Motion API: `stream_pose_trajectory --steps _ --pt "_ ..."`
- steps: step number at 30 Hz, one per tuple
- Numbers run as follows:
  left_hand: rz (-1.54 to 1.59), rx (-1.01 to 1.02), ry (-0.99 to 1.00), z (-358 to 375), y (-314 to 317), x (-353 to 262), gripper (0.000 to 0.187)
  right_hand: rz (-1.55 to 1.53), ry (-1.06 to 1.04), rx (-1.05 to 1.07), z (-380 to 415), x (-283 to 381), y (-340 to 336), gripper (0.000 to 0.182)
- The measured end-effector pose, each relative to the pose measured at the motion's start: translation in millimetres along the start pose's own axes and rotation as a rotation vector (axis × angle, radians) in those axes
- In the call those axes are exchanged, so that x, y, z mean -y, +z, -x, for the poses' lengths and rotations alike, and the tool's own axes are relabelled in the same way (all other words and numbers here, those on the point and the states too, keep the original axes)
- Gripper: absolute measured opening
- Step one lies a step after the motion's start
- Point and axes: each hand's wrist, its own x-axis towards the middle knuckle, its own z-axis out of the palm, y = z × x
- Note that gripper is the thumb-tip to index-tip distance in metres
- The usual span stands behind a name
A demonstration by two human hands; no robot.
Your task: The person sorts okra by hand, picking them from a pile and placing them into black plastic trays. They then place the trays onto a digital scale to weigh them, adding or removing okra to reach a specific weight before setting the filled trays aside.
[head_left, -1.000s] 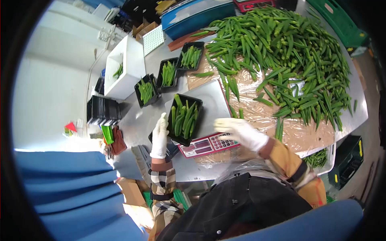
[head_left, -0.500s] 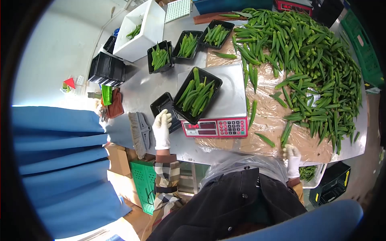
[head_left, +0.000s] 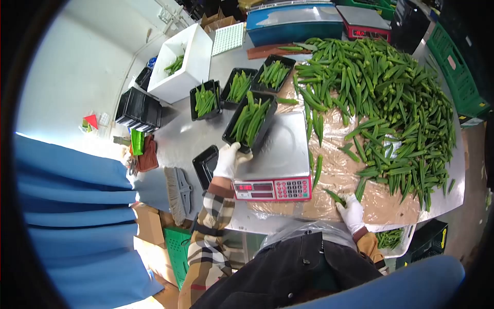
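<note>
My gloved left hand (head_left: 228, 160) grips the near end of a black tray (head_left: 267, 127) filled with okra (head_left: 251, 121). The tray overlaps the left part of the metal plate of a red digital scale (head_left: 284, 149), and its far end reaches close to the other trays. Low on the right, the fingers of my gloved right hand (head_left: 351, 212) close on a single okra pod (head_left: 334, 195) at the front of the plastic-covered cardboard (head_left: 309, 208). An unfilled black tray (head_left: 205, 166) lies just left of the scale.
A large okra heap (head_left: 391, 103) covers the table's right side. Behind the scale stand okra-filled trays (head_left: 205, 101) and a white foam box (head_left: 194, 67). Stacked black trays (head_left: 138, 109) and a brush (head_left: 178, 190) are at left. A second scale (head_left: 365, 26) sits at the back.
My left hand has moved right and taken hold of the filled tray, which is shifted away from me on the scale. My right hand has moved left onto the loose pod. The view has tilted up.
</note>
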Motion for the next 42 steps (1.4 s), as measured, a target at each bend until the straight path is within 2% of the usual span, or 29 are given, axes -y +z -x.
stream_pose_trajectory --steps 3,4,5,7,8,10,11,12,13,14,15,16,18,19,21,22,23,24,25,26,27,29,32,34,36,39,40,41,42 --pt "0.043 -0.027 0.059 -72 13 -29 0.023 0.054 -0.051 -0.025 1 -7 2 0.030" --pt "0.044 -0.044 0.116 -102 11 -32 0.021 0.029 -0.010 -0.004 3 -4 -2 0.030" --pt "0.018 -0.064 0.079 -137 3 -39 0.022 0.004 0.042 0.009 6 1 -7 0.030" --pt "-0.206 -0.061 0.191 -197 -16 -43 0.027 -0.062 0.103 0.016 11 1 -16 0.029" --pt "-0.022 -0.139 0.058 -205 -8 -52 0.032 -0.095 0.139 0.024 16 -2 -21 0.028" --pt "0.015 -0.072 -0.145 -277 -53 -35 0.035 -0.176 0.272 -0.044 27 -7 -30 0.027" --pt "-0.028 -0.024 -0.158 -258 -52 -42 0.031 -0.217 0.334 -0.070 33 -12 -33 0.026" --pt "-0.197 -0.185 -0.009 -203 -12 -55 0.032 -0.189 0.311 -0.142 39 -26 -32 0.027" --pt "-0.324 -0.232 0.181 -204 -21 -46 0.032 -0.191 0.367 -0.183 41 -27 -37 0.028" --pt "-0.525 -0.233 0.471 -224 -50 -29 0.036 -0.184 0.394 -0.224 42 -29 -41 0.028" --pt "-0.589 -0.322 0.752 -199 -46 -24 0.039 -0.178 0.420 -0.261 42 -31 -42 0.028" --pt "-0.468 -0.292 0.745 -150 -28 -28 0.044 -0.141 0.432 -0.266 41 -33 -43 0.030" --pt "-0.613 -0.359 0.810 -123 -70 -12 0.041 -0.070 0.432 -0.276 32 -36 -43 0.035" --pt "-0.624 -0.397 0.834 -95 -78 -5 0.040 0.033 0.331 -0.337 24 -36 -40 0.040" --pt "-0.814 -0.586 0.801 -59 -104 22 0.038 0.229 0.121 -0.458 9 -33 -31 0.050" --pt "-0.986 -0.611 0.807 -47 -121 42 0.037 0.255 0.158 -0.415 4 -31 -27 0.053" --pt "-1.180 -0.548 0.718 -42 -146 62 0.036 0.281 0.196 -0.373 1 -29 -23 0.056" --pt "-1.065 -0.511 0.769 -35 -134 58 0.036 0.307 0.235 -0.331 -2 -28 -21 0.059" --pt "-1.163 -0.285 0.481 -8 -139 87 0.038 0.311 0.262 -0.287 -8 -28 -19 0.059" --pt "-0.797 -0.376 0.370 -14 -156 121 0.042 0.316 0.288 -0.244 -15 -28 -19 0.059" --pt "-0.951 -0.318 0.412 -5 -159 130 0.044 0.323 0.314 -0.199 -19 -29 -18 0.059" --pt "-0.808 -0.344 0.604 -8 -164 144 0.042 0.299 0.324 -0.204 -21 -33 -19 0.059" --pt "-0.825 -0.389 0.571 -13 -177 147 0.038 0.186 0.407 -0.115 -19 -27 -31 0.061" --pt "-0.803 -0.286 0.401 -8 -182 141 0.035 0.058 0.431 -0.086 -15 -16 -44 0.062" --pt "-0.829 -0.162 0.282 -6 -182 128 0.031 0.051 0.439 -0.035 -10 -4 -56 0.056" --pt "-0.806 -0.194 0.137 -7 -167 112 0.032 0.049 0.478 0.055 -9 2 -65 0.051" --pt "-0.835 -0.212 0.191 -11 -164 113 0.033 0.050 0.492 0.080 -10 5 -68 0.051" --pt "-0.996 -0.234 0.336 -14 -163 115 0.032 0.050 0.505 0.105 -9 6 -71 0.050" --pt "-0.956 -0.251 0.323 -17 -165 116 0.032 0.036 0.481 0.086 -7 1 -69 0.051"
